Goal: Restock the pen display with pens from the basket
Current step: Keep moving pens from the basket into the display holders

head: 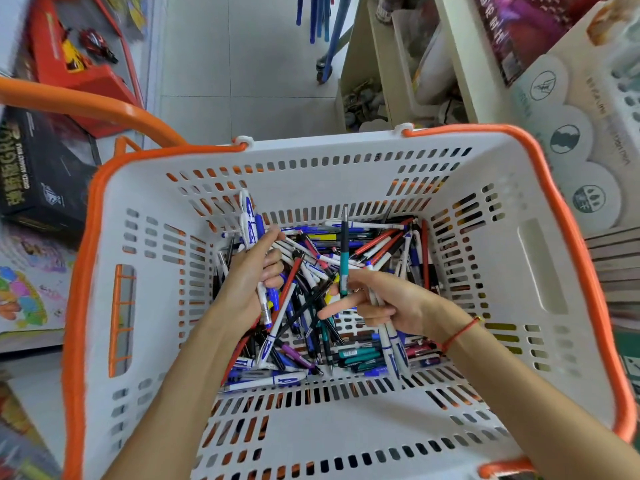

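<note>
**Gathering pens from the basket before restocking**

The white slotted basket (485, 188), rimmed in orange, filled most of the head view; an orange handle (86, 109) arched over its left far corner. Shelving with boxed goods flanked it on both sides, and a strip of tiled floor (242, 64) ran ahead. The pen display itself could not be identified with certainty.

The loose pens (374, 244), blue, red, teal and black, lay crossed in a heap on the basket floor, leaving bare slotted bottom near the person. Both forearms reached down inside.

The left hand (249, 282) was clenched round a bundle of white-and-blue pens (250, 223), whose ends stood up beyond the fingers. The right hand (377, 303) held several more white pens (391, 344) under curled fingers and pinched a teal pen (344, 265) upright, the index finger extended leftward.

Judged from this, the collecting step was in hand and nothing had yet gone to the display. The next move would call for lifting both bundles straight up without letting any slip. The tall walls confined the hands laterally; the open top gave free room upward, though the handle stood close on the left.
</note>
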Demonstrator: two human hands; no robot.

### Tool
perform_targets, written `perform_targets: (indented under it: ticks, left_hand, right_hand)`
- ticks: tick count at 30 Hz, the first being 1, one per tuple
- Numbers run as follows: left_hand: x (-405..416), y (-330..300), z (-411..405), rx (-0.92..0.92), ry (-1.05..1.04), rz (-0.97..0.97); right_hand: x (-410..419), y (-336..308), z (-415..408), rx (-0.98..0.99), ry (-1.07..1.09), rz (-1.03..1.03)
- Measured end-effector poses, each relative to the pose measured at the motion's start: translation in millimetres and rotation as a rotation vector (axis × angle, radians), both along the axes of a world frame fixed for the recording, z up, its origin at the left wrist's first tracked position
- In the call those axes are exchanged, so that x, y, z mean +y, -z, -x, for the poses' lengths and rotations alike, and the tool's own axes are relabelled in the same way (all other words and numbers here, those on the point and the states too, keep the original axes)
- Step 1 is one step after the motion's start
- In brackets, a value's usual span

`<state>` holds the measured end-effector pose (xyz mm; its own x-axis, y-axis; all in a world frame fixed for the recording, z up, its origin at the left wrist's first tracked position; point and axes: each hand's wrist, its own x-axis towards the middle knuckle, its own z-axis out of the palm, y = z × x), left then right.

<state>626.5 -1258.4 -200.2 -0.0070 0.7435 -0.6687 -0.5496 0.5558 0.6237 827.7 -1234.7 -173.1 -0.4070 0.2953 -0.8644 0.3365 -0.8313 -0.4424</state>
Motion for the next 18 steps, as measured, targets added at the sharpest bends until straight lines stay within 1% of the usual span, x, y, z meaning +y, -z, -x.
perform_targets:
  ticks: [4,8,10,12,14,16,18]
  left_hand:
    - [-3,-6,-8,0.118,0.177,0.012]
    - [-4,-8,-13,0.227,0.243,-0.006]
    - [-5,-6,-14,0.225,0.224,0.010]
    - [-5,-6,-12,0.140,0.181,0.034]
    - [-3,-6,-8,0.003,0.147,0.087]
    - [-2,-7,-3,-0.099,0.156,0.127]
    - [-2,-7,1,-0.144,0.178,0.120]
  right_hand:
    - [-3,-4,11,0.078,-0.053,0.069]
    - [-7,-9,22,0.139,-0.179,0.105]
    - [-6,-9,24,0.099,-0.199,0.086]
    - [-3,-5,18,0.007,-0.184,0.013]
    - [3,-2,9,-0.042,-0.084,-0.048]
    - [8,-3,0,0.010,0.099,-0.033]
    - [13,-7,-4,0.097,0.303,0.035]
